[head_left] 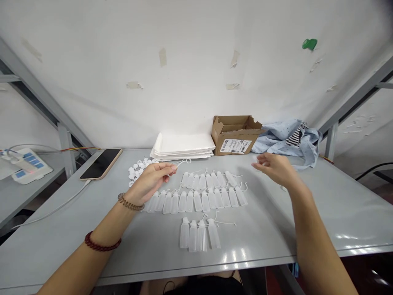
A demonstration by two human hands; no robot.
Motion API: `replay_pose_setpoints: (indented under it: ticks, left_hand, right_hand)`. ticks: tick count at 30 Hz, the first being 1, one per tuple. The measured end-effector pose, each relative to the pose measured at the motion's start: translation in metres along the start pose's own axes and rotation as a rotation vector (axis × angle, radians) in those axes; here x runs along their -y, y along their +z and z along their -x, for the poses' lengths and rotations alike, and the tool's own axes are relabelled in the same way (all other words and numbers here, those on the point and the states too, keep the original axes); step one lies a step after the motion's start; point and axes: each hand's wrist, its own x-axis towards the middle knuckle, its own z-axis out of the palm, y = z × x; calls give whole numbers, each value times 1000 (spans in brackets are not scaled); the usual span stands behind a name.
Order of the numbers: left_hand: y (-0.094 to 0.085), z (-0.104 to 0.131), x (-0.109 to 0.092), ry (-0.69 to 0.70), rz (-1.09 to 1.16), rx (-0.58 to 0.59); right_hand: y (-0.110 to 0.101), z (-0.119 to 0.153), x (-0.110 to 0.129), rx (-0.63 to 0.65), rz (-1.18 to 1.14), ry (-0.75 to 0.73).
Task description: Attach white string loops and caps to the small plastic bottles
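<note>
My left hand pinches a thin white looped strap between thumb and fingertips, its ring end pointing right. My right hand is raised over the right part of the table, fingers apart, with nothing visible in it. Translucent small bottles lie in three rows between the hands: a back row, a longer middle row and a short front row. Thin straps stick out from the necks of several bottles. White caps are heaped behind my left hand, which partly hides them.
A phone with a cable lies at the left on the grey table. Stacked white sheets, an open cardboard box and blue cloth line the wall. Metal posts stand at both sides.
</note>
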Motion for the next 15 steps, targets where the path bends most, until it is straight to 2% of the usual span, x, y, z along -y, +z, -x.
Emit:
replay_pose_setpoints:
  ticks: [1,2,3,7,10,12,15]
  left_hand:
    - [1,2,-2,-1,92,56]
    - [3,3,-4,-7,166,104]
    - [5,4,-6,-17,222,140]
    - [16,10,-9,-66,336,254]
    - [23,16,-10,-36,277,302]
    - [26,20,-10,49,124,260]
    - [30,24,-9,301,-283,35]
  right_hand:
    - [6,1,9,-147,-95,-115]
    - [13,4,19,-240,-172,-207]
    - [21,7,30,-273,-234,-306]
    - [49,27,70,-280,-329,-612]
    - [59,41,86,-255,-385,-711]
    - [61,46,91,-222,-422,-734]
    - [62,50,94,-168,-472,-725]
